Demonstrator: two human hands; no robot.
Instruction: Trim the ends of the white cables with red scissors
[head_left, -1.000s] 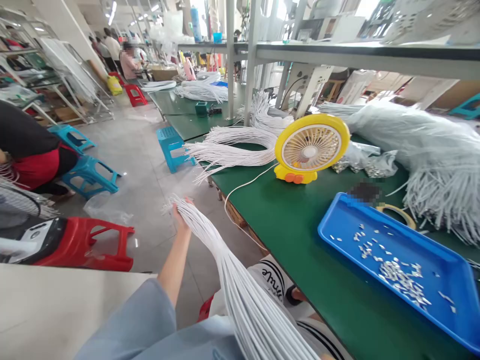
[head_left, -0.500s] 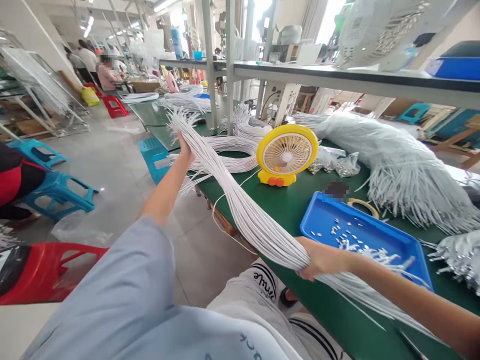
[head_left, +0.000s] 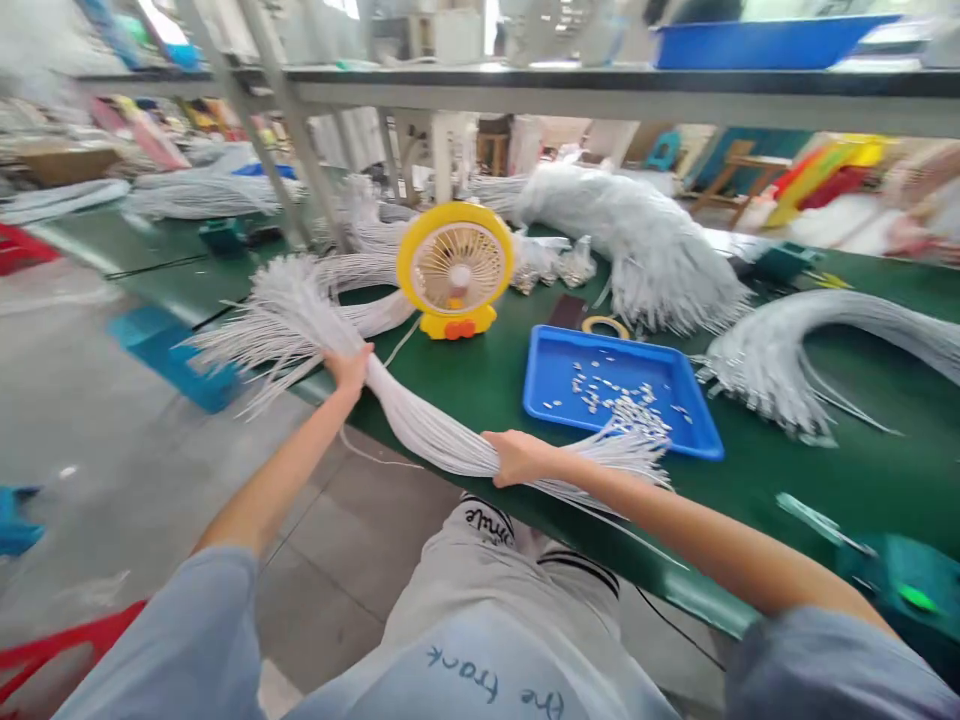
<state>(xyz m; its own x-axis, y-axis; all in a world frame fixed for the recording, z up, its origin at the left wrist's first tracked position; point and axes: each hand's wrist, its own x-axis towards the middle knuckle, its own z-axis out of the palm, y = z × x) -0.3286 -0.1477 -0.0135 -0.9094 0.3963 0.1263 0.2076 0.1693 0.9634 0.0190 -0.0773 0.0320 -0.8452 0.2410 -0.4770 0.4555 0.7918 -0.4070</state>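
Observation:
Both my hands grip one long bundle of thin white cords [head_left: 420, 425] that sags between them over the front edge of the green table [head_left: 787, 470]. My left hand [head_left: 349, 368] is closed round it near the fanned-out left ends. Closed round the bundle's right part is my right hand [head_left: 517, 458], just in front of a blue tray [head_left: 551, 380]. The cords' right ends spread across the tray's front edge. Small metal pieces [head_left: 611, 395] lie scattered in the tray.
A yellow desk fan [head_left: 455, 268] stands behind the bundle. More heaps of white cords [head_left: 645, 240] lie at the back, and another heap of cords [head_left: 795, 340] at the right. A roll of tape [head_left: 606, 325] sits behind the tray. A green tool [head_left: 900, 580] lies at the right. A blue stool [head_left: 169, 350] stands left.
The view swung right. My left hand came down from raised to the table edge, and the bundle now lies lower, its right ends over the tray's front edge.

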